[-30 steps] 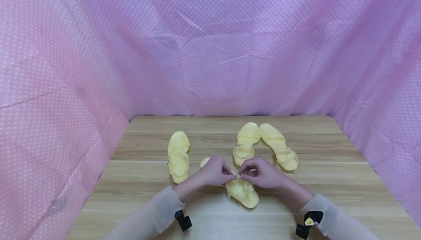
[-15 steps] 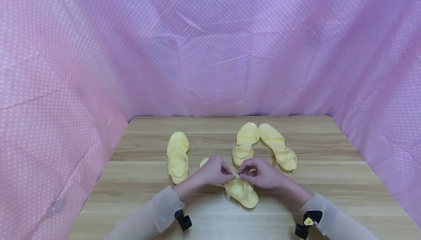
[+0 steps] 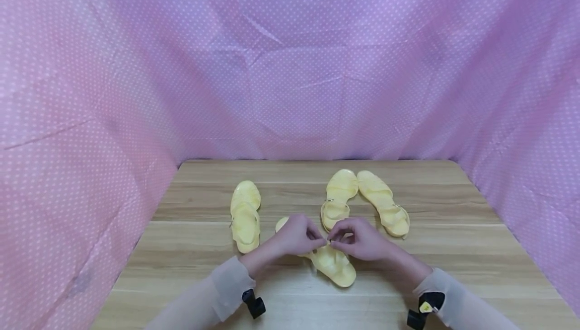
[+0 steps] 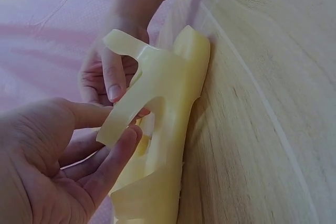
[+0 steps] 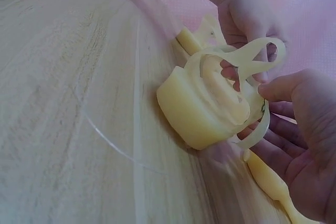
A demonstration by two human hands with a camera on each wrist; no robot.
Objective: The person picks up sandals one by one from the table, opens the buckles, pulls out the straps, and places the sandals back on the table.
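Note:
A pale yellow sandal (image 3: 335, 267) lies on the wooden table (image 3: 453, 249) in front of me, with both hands over its middle. My left hand (image 3: 313, 239) pinches the sandal's strap (image 4: 123, 116) between thumb and forefinger. In the left wrist view my left hand (image 4: 118, 128) holds the strap's free end. My right hand (image 3: 340, 238) pinches the same strap from the other side. In the right wrist view the strap loop (image 5: 252, 61) curls above the sandal (image 5: 202, 108), and my right hand (image 5: 258, 111) has its thumb and fingers around it. The fingertips of both hands nearly meet.
Three more yellow sandals lie farther back: one alone on the left (image 3: 245, 215) and a pair on the right (image 3: 339, 196) (image 3: 385, 208). Pink dotted cloth (image 3: 290, 68) walls in the table on three sides. Bare wood lies near the front edge.

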